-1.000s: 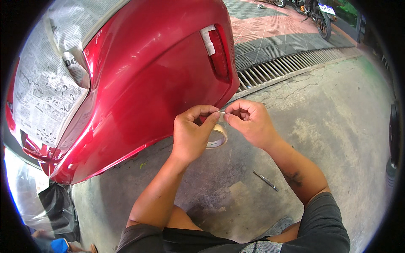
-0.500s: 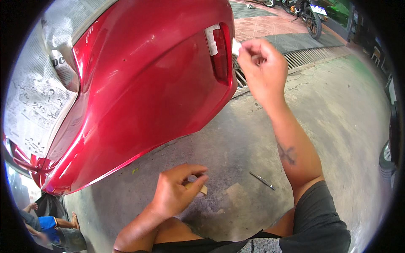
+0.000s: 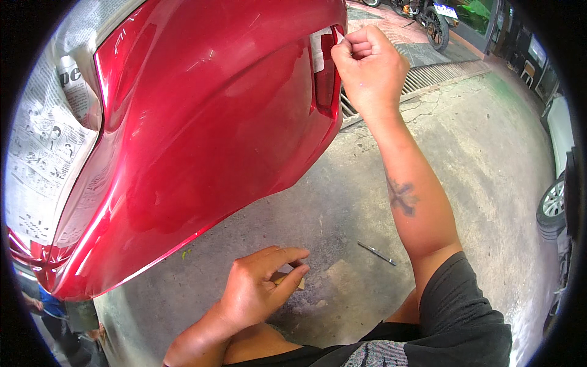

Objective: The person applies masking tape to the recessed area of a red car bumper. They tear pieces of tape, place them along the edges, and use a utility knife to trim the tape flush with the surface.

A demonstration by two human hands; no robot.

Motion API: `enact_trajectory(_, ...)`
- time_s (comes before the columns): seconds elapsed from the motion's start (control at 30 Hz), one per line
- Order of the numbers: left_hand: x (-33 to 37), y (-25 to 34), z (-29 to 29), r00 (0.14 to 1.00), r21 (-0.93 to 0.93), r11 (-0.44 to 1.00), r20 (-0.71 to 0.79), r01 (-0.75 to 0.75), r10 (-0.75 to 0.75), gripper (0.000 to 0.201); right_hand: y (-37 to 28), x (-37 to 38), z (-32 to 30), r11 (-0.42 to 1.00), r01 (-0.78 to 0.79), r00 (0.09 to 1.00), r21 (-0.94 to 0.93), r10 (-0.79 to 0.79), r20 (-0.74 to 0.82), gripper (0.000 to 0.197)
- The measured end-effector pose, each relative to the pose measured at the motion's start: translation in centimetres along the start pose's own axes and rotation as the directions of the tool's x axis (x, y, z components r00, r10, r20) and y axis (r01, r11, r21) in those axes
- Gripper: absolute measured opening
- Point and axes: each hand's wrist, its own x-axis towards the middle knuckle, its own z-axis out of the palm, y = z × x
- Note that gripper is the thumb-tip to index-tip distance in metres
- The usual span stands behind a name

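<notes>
A glossy red car bumper [image 3: 202,153] fills the left and middle of the view. Near its right end is a recess with a dark red reflector [image 3: 325,88], partly covered by whitish tape [image 3: 318,52]. At the recess's upper right edge, my right hand [image 3: 373,76] pinches a small strip of pale tape [image 3: 340,38]; whether the strip touches the bumper I cannot tell. Low in the middle, my left hand [image 3: 254,287] curls its fingers around a roll of masking tape [image 3: 296,282], mostly hidden by the hand.
Newspaper [image 3: 46,165] covers the surface left of the bumper. A slim pen-like tool [image 3: 376,253] lies on the concrete floor. Behind are a drain grate [image 3: 428,79] and a motorcycle [image 3: 435,27]; a car wheel [image 3: 553,199] stands at right. Another person [image 3: 61,321] is at lower left.
My right hand has brought the tape strip up and left to the recess edge. My left hand keeps the roll at about the same place. The view has shifted slightly.
</notes>
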Motion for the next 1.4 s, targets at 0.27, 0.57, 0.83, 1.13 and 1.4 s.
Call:
enact_trajectory(0.27,0.3,0.8,-0.2,0.999,0.055,0.997,0.004,-0.049,0.049,0.028,0.2,0.0,1.1,0.997,0.032,0.998,-0.069,-0.035,-0.048,0.013)
enact_trajectory(0.57,0.1,1.1,-0.1,1.0,0.032,0.999,-0.015,-0.025,0.025,0.03,0.4,0.2,1.2,0.985,0.136,0.989,-0.103,-0.14,-0.038,0.014)
enact_trajectory(0.83,-0.3,0.9,-0.1,0.998,0.046,0.998,-0.044,-0.045,0.047,0.031,0.3,0.5,1.1,0.961,0.22,0.973,-0.165,-0.229,-0.033,0.016)
enact_trajectory(1.13,-0.3,1.3,-0.2,0.997,0.052,0.997,-0.036,-0.059,0.061,0.032,0.4,0.6,1.2,0.947,0.25,0.966,-0.203,-0.258,-0.013,0.014)
enact_trajectory(1.4,-0.2,1.2,-0.1,0.999,0.027,0.999,0.002,-0.039,0.039,0.033,1.3,0.6,1.2,0.906,0.343,0.932,-0.247,-0.362,-0.034,0.012)
